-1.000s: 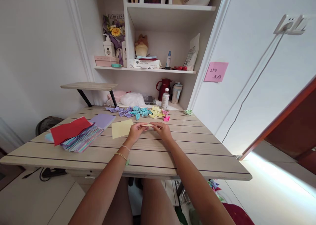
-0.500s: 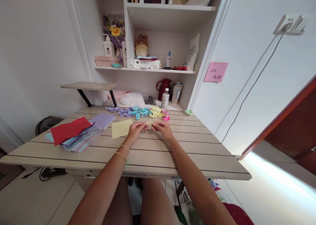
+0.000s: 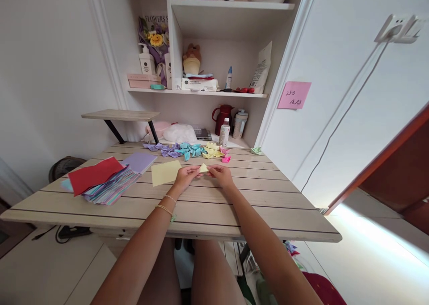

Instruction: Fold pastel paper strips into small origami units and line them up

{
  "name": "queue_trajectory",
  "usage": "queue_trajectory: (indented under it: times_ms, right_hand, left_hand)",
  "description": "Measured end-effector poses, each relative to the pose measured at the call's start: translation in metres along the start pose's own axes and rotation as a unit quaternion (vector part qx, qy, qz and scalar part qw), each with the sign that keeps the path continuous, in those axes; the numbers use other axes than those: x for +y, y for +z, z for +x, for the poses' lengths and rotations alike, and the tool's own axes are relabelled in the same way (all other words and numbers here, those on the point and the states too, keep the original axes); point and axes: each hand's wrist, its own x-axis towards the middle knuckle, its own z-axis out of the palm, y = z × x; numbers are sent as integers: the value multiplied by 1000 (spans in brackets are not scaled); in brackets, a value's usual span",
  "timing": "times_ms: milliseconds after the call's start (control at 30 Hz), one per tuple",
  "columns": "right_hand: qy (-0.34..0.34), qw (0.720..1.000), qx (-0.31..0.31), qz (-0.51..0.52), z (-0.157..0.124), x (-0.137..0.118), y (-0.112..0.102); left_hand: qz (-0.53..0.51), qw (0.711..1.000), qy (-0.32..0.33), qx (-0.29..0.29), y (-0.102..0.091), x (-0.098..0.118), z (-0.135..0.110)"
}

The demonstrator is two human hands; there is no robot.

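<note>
A small folded piece of yellow paper (image 3: 203, 168), roughly triangular with its point upward, is held between my two hands above the desk. My left hand (image 3: 186, 176) pinches its left corner, and my right hand (image 3: 220, 175) pinches the right one. Just left of my left hand lies a flat yellow sheet (image 3: 165, 173). Beyond my hands, folded paper pieces lie in a row: purple (image 3: 169, 150), blue (image 3: 190, 150), yellow (image 3: 212, 150) and pink (image 3: 225, 159).
A stack of coloured paper (image 3: 112, 185), with a red sheet (image 3: 95, 175) on top, lies at the desk's left. Along the back stand a plastic bottle (image 3: 224, 133), a dark red jug (image 3: 221, 117) and a tumbler (image 3: 239, 124). A small raised shelf (image 3: 120, 115) is at back left.
The folded yellow paper has tilted, so more of its triangular face shows between my fingers. Both hands keep their pinch at nearly the same place. The view has shifted slightly.
</note>
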Motion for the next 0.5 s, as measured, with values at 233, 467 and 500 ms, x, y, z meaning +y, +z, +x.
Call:
queue_trajectory:
  times_ms: [233,467,500]
  right_hand:
    - [-12,995,1,-98,0,6,-2]
    - [-32,984,-52,-168,-3,6,-1]
    - [-33,983,-54,-170,-3,5,-1]
  left_hand:
    - [20,1000,-16,-9,-1,-16,4]
    - [38,996,-72,-38,-2,-16,2]
    - [42,995,-75,-42,-3,-15,2]
